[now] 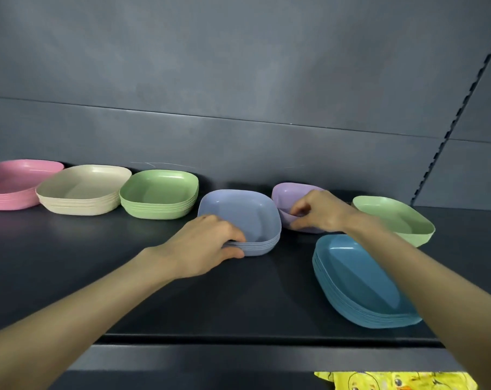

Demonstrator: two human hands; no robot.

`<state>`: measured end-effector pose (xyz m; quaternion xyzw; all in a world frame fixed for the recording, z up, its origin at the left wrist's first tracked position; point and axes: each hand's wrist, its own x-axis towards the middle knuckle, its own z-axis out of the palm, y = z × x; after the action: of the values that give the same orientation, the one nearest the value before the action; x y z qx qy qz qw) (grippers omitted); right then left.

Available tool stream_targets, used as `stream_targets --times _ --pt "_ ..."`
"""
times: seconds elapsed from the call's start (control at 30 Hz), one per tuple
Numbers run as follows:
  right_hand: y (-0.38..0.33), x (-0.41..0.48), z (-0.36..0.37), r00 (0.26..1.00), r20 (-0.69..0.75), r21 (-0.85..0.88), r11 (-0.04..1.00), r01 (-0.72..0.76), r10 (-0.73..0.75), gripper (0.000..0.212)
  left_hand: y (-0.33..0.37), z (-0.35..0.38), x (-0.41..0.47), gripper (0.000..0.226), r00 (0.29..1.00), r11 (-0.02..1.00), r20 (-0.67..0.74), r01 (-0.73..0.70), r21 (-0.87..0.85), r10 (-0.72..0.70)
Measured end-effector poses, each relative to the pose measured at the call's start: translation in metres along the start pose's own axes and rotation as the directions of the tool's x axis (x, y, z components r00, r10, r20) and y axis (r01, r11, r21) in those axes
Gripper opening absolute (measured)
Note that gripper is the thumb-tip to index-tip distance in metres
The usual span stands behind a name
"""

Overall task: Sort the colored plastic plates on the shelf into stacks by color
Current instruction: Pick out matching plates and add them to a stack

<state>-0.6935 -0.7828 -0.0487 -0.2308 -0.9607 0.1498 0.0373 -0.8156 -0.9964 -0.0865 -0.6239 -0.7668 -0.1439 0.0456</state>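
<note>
Head cam, looking down at the dark shelf (98,271). My L hand (207,246) is centre frame, clamped on the near-left corner of the blue-grey stack (247,215): thumb low against the side, fingers curled over the rim. The stack sits flat on the shelf, mid-frame.

My R hand (320,211) is just right of centre, fingers curled, pinching the near rim of the purple plate (286,192). That one's just behind & right of the blue-grey stack, close to the back wall (238,80). Can't tell if it's one purple plate or several, as my hand covers the side.

Along the back, left half of frame, L to R:
- pink stack (10,184) at the far left edge
- cream stack (81,190) just beside it
- green stack (159,194) next

All three are open side up.

Right of frame there's a pale green plate (393,218) behind my R forearm, partly hidden by it. Lower right is the teal stack (359,282), near the shelf's front edge, w/ my forearm crossing its right side. A slotted upright (461,108) runs up the upper right. Bottom right corner, below the shelf, shows a bit of yellow printed fabric (393,381).
</note>
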Motion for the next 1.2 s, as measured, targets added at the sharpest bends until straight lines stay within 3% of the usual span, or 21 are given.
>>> stream_targets --times 0.03,0.13,0.3,0.43,0.53,0.63,0.83,1.2 --pt "0.003 0.002 0.001 1.0 -0.006 0.006 1.0 0.005 -0.005 0.033 0.0 0.001 0.003 0.026 1.0 1.0 0.002 0.019 0.005 -0.019" --pt "0.009 0.003 -0.001 0.998 -0.004 -0.008 0.998 0.064 -0.064 0.009 0.002 0.001 0.013 0.023 0.998 0.998 0.003 0.063 0.013 -0.063" --pt "0.019 0.007 -0.002 0.993 -0.001 -0.005 0.993 0.115 -0.115 0.014 -0.012 0.0 0.028 0.015 0.991 0.989 0.025 0.134 -0.062 -0.132" --pt "0.023 0.014 -0.001 0.992 0.044 0.041 0.992 0.118 -0.12 0.03 -0.024 0.002 0.04 0.027 0.982 0.98 0.061 0.183 -0.083 -0.179" --pt "0.028 0.02 0.002 0.987 0.104 0.075 0.99 0.118 -0.126 0.013 -0.029 0.003 0.046 0.027 0.974 0.972 0.068 0.22 -0.087 -0.215" --pt "0.031 0.024 0.0 0.985 0.135 0.075 0.993 0.094 -0.103 0.044 -0.033 0.0 0.052 0.027 0.971 0.966 0.064 0.235 -0.109 -0.229" --pt "0.035 0.03 0.0 0.974 0.168 0.135 0.982 0.132 -0.154 0.021 -0.039 0.0 0.059 0.021 0.964 0.951 0.058 0.267 -0.159 -0.26" --pt "0.037 0.039 -0.001 0.96 0.202 0.174 0.972 0.157 -0.192 0.028 -0.039 0.006 0.061 0.02 0.972 0.951 0.051 0.235 -0.198 -0.23"
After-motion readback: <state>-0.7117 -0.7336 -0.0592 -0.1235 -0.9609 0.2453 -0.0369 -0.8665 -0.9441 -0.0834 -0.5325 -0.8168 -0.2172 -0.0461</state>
